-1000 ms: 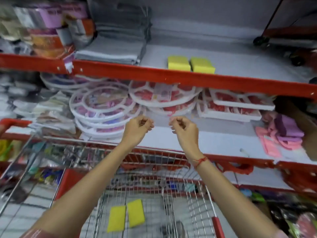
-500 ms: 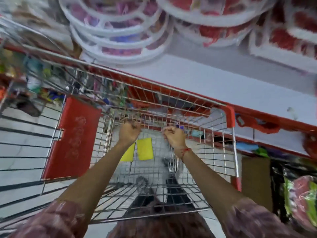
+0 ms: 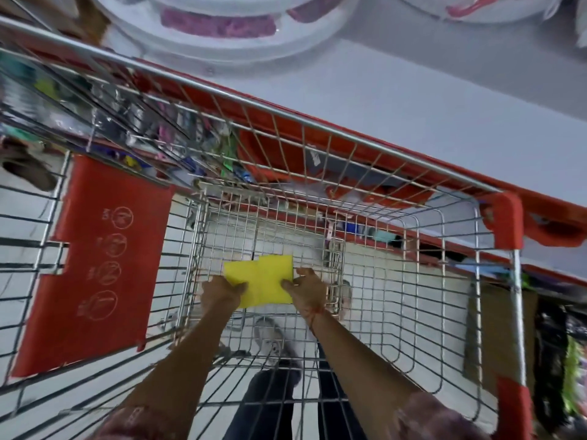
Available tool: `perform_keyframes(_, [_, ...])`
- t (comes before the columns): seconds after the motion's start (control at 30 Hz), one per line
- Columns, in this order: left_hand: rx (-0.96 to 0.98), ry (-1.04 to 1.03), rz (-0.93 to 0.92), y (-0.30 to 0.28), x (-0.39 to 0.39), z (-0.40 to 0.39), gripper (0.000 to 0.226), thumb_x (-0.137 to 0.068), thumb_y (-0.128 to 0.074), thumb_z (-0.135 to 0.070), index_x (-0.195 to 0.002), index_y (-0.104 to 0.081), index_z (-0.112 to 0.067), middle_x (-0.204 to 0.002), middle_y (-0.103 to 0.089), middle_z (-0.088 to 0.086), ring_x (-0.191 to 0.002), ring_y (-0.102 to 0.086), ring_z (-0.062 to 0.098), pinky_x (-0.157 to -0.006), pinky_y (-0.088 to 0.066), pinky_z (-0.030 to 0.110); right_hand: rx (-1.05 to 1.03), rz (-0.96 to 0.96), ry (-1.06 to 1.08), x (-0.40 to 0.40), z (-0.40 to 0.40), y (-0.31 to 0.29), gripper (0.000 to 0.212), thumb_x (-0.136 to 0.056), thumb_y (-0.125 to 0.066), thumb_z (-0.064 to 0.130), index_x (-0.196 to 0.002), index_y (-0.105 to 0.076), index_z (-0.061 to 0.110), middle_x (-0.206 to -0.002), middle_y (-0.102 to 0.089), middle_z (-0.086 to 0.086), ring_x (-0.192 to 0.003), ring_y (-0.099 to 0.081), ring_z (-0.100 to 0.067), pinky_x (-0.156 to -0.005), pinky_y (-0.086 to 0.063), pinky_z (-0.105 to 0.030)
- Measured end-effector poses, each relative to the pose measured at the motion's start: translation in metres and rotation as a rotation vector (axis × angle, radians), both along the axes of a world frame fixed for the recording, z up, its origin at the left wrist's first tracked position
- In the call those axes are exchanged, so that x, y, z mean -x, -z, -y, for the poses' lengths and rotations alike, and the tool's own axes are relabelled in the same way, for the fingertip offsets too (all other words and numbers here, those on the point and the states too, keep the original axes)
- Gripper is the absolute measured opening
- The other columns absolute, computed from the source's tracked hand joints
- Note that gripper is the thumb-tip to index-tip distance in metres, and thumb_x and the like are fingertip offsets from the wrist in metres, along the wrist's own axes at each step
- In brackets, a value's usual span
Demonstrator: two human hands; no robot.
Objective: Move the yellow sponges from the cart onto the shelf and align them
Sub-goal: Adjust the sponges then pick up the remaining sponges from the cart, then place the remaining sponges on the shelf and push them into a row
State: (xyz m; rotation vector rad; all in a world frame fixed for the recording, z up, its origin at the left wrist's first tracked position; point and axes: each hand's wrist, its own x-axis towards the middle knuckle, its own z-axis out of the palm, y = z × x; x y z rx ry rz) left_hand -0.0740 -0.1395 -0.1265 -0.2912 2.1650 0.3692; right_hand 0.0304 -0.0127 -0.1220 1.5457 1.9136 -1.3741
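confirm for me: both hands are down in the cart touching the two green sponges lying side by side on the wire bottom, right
Not quite: the sponges are yellow, not green. The head view shows the left hand and the right hand reaching down into the cart, each touching one of the two yellow sponges lying side by side on its wire bottom.

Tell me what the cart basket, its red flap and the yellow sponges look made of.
Cart basket: metal wire, shiny silver finish, thin welded grid. Red flap: probably moulded plastic, matte, with pictograms on its face. Yellow sponges: likely soft foam, flat matte yellow; texture is too blurred to confirm. The left hand and right hand touch them.
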Motion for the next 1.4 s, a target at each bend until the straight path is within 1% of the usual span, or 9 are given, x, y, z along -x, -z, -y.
perform_keyframes(0.2, [-0.052, -0.013, 0.031, -0.026, 0.001, -0.010, 0.047, -0.072, -0.078, -0.042, -0.092, -0.071, 0.000, -0.108, -0.072, 0.021, -0.101, -0.068, 0.033, -0.087, -0.056, 0.040, 0.051, -0.055, 0.060, -0.006, -0.012, -0.025, 0.021, -0.076, -0.075, 0.025, -0.078, -0.067, 0.005, -0.083, -0.060, -0.007, -0.082, -0.056, -0.019, -0.072, -0.049, -0.036])
perform_keyframes(0.3, [-0.115, -0.019, -0.010, -0.064, 0.005, -0.022, 0.035, -0.073, -0.080, -0.032, -0.060, -0.054, -0.013, -0.105, -0.072, 0.019, -0.099, -0.069, 0.032, -0.087, -0.055, 0.039, 0.036, -0.100, 0.051, -0.013, -0.023, -0.052, 0.021, -0.076, -0.076, 0.026, -0.062, -0.061, 0.020, -0.069, -0.060, -0.002, -0.074, -0.059, -0.020, -0.078, -0.054, -0.045])
perform_keyframes(0.43, [-0.255, -0.052, -0.057, -0.107, 0.009, -0.032, 0.040, -0.068, -0.084, -0.035, -0.092, -0.065, -0.009, -0.108, -0.070, 0.018, -0.099, -0.068, 0.034, -0.088, -0.057, 0.043, 0.017, -0.204, 0.067, -0.020, -0.042, -0.100, 0.020, -0.077, -0.075, 0.019, -0.088, -0.073, 0.002, -0.093, -0.074, -0.021, -0.083, -0.069, -0.032, -0.081, -0.057, -0.044])
perform_keyframes(0.53, [-0.407, -0.123, -0.053, -0.139, 0.016, -0.044, 0.033, -0.069, -0.084, -0.025, -0.080, -0.056, -0.012, -0.103, -0.069, 0.022, -0.093, -0.069, 0.035, -0.078, -0.059, 0.049, 0.040, -0.282, 0.143, -0.021, -0.061, -0.139, 0.032, -0.076, -0.076, 0.017, -0.099, -0.069, -0.003, -0.103, -0.072, -0.024, -0.092, -0.069, -0.037, -0.087, -0.056, -0.051])
perform_keyframes(0.63, [-0.588, -0.156, -0.030, -0.196, 0.021, -0.062, 0.032, -0.079, -0.077, -0.015, -0.067, -0.047, -0.012, -0.085, -0.065, 0.015, -0.084, -0.062, 0.030, -0.055, -0.054, 0.033, 0.054, -0.380, 0.205, -0.022, -0.086, -0.191, 0.034, -0.077, -0.075, 0.016, -0.106, -0.067, -0.001, -0.103, -0.072, -0.016, -0.089, -0.070, -0.029, -0.087, -0.058, -0.043])
perform_keyframes(0.73, [-0.692, -0.063, -0.093, -0.243, 0.029, -0.078, 0.033, -0.077, -0.079, -0.022, -0.063, -0.051, -0.010, -0.070, -0.063, 0.010, -0.068, -0.062, 0.026, -0.059, -0.058, 0.040, -0.008, -0.506, 0.250, -0.029, -0.111, -0.239, 0.035, -0.076, -0.076, 0.016, -0.105, -0.069, -0.002, -0.104, -0.073, -0.015, -0.081, -0.069, -0.021, -0.078, -0.059, -0.031])
perform_keyframes(0.97, [-0.946, 0.066, -0.159, -0.362, 0.037, -0.130, 0.030, -0.072, -0.083, -0.026, -0.086, -0.064, -0.007, -0.100, -0.070, 0.016, -0.091, -0.070, 0.032, -0.065, -0.060, 0.036, -0.053, -0.709, 0.341, -0.050, -0.157, -0.363, 0.032, -0.079, -0.072, 0.017, -0.104, -0.067, -0.003, -0.105, -0.070, -0.020, -0.098, -0.068, -0.032, -0.081, -0.059, -0.039])
perform_keyframes(1.2, [-1.148, 0.178, -0.235, -0.460, 0.027, -0.198, 0.027, -0.074, -0.081, -0.021, -0.073, -0.056, -0.012, -0.078, -0.069, 0.011, -0.055, -0.069, 0.015, -0.052, -0.060, 0.031, -0.107, -0.876, 0.286, -0.072, -0.208, -0.464, 0.028, -0.081, -0.070, 0.021, -0.103, -0.070, 0.003, -0.090, -0.074, -0.009, -0.074, -0.071, -0.015, -0.058, -0.058, -0.019])
perform_keyframes(1.4, [-1.248, 0.248, -0.329, -0.535, 0.002, -0.268, 0.025, -0.074, -0.081, -0.019, -0.079, -0.057, -0.012, -0.065, -0.061, 0.007, -0.033, -0.056, 0.005, -0.033, -0.045, 0.016, -0.248, -0.990, 0.312, -0.095, -0.269, -0.529, 0.035, -0.082, -0.069, 0.020, -0.112, -0.065, 0.003, -0.093, -0.072, -0.012, -0.073, -0.068, -0.019, -0.062, -0.061, -0.030])
